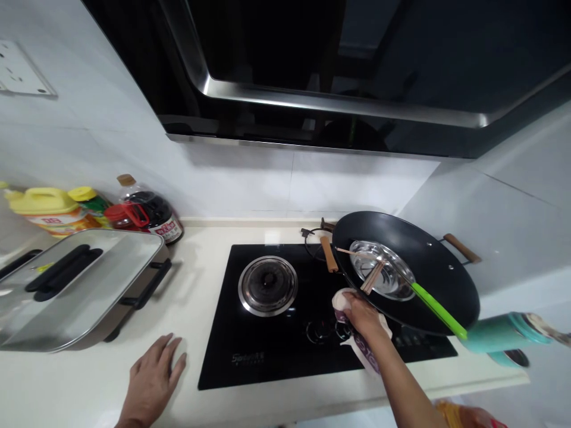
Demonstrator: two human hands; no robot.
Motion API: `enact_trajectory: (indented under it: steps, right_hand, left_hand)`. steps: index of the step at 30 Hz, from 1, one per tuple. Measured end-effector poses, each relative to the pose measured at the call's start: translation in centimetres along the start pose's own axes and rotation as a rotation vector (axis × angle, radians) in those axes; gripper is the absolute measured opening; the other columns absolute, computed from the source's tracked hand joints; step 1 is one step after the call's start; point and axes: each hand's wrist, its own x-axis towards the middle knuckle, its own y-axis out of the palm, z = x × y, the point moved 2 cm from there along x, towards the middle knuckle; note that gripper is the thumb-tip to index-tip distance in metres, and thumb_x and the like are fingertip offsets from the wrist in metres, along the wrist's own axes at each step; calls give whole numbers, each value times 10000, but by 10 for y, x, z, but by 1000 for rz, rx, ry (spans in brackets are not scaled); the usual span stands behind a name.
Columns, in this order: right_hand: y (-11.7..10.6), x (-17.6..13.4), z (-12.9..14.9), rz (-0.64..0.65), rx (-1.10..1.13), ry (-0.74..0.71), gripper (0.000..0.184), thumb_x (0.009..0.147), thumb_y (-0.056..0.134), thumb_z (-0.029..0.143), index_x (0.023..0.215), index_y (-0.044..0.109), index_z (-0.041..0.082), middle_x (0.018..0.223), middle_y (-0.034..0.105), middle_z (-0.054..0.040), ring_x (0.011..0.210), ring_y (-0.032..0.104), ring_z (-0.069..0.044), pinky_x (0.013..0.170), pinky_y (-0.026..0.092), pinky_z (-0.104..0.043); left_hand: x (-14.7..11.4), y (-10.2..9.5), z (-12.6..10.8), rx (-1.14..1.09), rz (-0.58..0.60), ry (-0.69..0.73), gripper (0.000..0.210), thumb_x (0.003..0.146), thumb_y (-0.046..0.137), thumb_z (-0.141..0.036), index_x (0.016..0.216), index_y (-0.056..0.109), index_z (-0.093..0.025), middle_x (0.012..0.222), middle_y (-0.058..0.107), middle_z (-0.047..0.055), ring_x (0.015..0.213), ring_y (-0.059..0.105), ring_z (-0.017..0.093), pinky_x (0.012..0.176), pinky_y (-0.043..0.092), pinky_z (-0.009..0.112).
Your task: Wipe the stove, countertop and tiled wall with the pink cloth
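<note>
My left hand (154,377) rests on the pale countertop, left of the black gas hob (250,345), its fingers stretched out and holding nothing. On the hob's right half, my right hand (362,316) presses a white and purple cloth (343,300) against the glass near the control knobs (317,331). Its fingers are wrapped over the cloth, part of which trails under the wrist. Just beyond that hand stands a large black wok (446,291) with wooden handles. A metal bowl (392,285), wooden chopsticks (373,276) and a green-handled utensil (439,309) lie in the wok.
At left stands an electric pan (107,285) with a glass lid. Behind it are a yellow jug (49,205) and a dark sauce bottle (158,211). A turquoise container (504,331) stands at the right edge. The range hood (312,107) hangs low overhead.
</note>
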Motion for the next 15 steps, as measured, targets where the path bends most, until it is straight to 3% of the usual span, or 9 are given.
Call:
enact_trajectory:
  steps: [6,11,15]
  right_hand:
    - [5,-12,33,112,-66,-159,584,807,545,70,1310,692,327,1413,632,-33,1272,541,-274,1121,322,-410]
    - [0,27,57,127,-78,-134,640,858,519,67,1443,588,317,1472,574,-61,1276,522,-245,1114,312,-395]
    - [-9,50,75,133,-75,-113,605,866,531,92,1437,584,284,1508,527,-79,1248,539,-238,1082,338,-387]
  left_hand:
    - [-1,1,0,18,-32,1,612,991,278,-557,1315,646,-190,1446,608,157,1380,518,312,1073,424,498]
    - [1,-2,-2,5,-36,6,591,976,313,-557,1311,649,-206,1421,628,145,1365,526,314,1078,422,485]
    - [1,-5,-4,-4,-24,-8,590,974,315,-554,1300,654,-199,1423,627,151,1368,524,314,1079,418,486]
